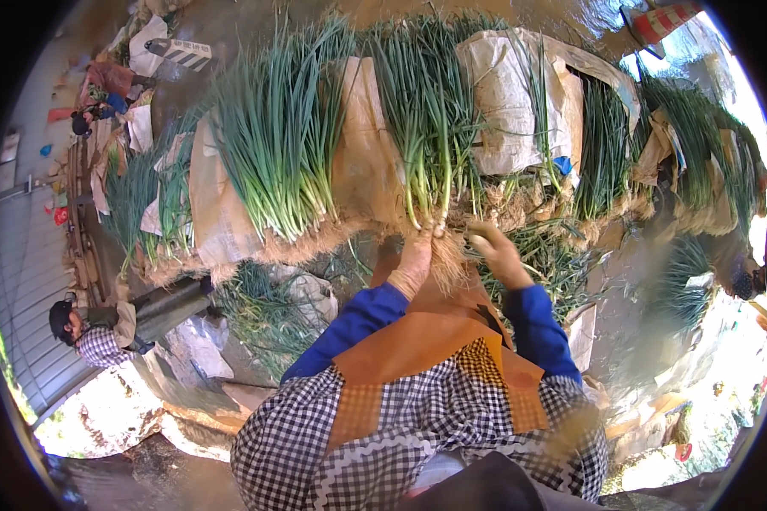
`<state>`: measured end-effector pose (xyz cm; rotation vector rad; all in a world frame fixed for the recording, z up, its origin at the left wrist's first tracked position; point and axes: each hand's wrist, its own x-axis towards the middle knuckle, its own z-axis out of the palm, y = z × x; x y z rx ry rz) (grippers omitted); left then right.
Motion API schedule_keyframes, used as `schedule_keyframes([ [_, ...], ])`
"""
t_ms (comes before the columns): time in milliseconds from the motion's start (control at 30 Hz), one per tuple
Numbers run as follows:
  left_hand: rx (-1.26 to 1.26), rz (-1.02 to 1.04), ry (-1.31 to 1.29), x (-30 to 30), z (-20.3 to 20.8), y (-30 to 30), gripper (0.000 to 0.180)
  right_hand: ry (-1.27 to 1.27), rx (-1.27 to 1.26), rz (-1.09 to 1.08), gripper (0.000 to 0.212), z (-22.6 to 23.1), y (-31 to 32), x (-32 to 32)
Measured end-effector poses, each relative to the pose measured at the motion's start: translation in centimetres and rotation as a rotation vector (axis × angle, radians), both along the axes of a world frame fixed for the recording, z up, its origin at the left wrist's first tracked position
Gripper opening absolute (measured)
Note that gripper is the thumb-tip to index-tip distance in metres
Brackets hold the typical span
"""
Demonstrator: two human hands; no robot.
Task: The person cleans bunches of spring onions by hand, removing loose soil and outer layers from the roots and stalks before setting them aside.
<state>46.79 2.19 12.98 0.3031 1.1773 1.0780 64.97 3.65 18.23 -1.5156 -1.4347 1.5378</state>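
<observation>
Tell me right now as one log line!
left hand: holding green onions near roots | right hand: beside roots | other bunches: lying ahead

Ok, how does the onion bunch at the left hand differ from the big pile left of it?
The bunch has few stalks; the pile has many. The bunch's roots sit between left hand and right hand; the pile's lie clear of both. Both have green leaves, pale bases, tan roots.

I'm in a vegetable yard: rows of green onions [285,145] beyond my left hand [413,262], a co-worker [126,324] to its left.
</observation>
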Motion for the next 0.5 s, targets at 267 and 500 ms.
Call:
schedule_keyframes([
  [267, -0.02, -0.004, 0.042, -2.4, -1.8, -1.0, 0.02, -0.118, 0.617, 0.266, 0.026, -0.2, -1.9, -2.4],
  [500, 0.154, -0.359, 0.963, -1.7, -3.0, -2.6, 0.021, -0.738, 0.066, 0.336, 0.043, 2.0, 7.2, -8.1],
])
